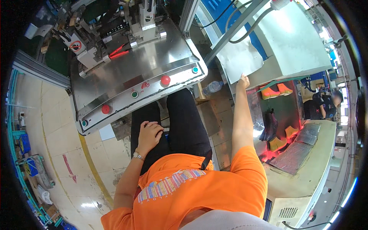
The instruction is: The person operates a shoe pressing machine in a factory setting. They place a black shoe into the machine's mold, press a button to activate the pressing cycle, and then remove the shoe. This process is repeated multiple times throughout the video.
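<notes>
Head view, left to right: your left hand (148, 132) rests at six o'clock on your black-trousered thigh (184, 122), fingers loosely curled, holding nothing. At one o'clock your right arm stretches out straight, right hand (243, 81) pinching the lower corner of the thin crumpled white sheet (239, 57) on the pale green machine housing (291, 46). It looks light, limp and tearable; grip the edge.

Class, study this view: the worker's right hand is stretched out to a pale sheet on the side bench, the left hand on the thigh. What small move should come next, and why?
Probably close the right hand on the pale sheet and draw it in: the hand only touches the sheet's near edge, and the left hand rests idle on the thigh.
</notes>
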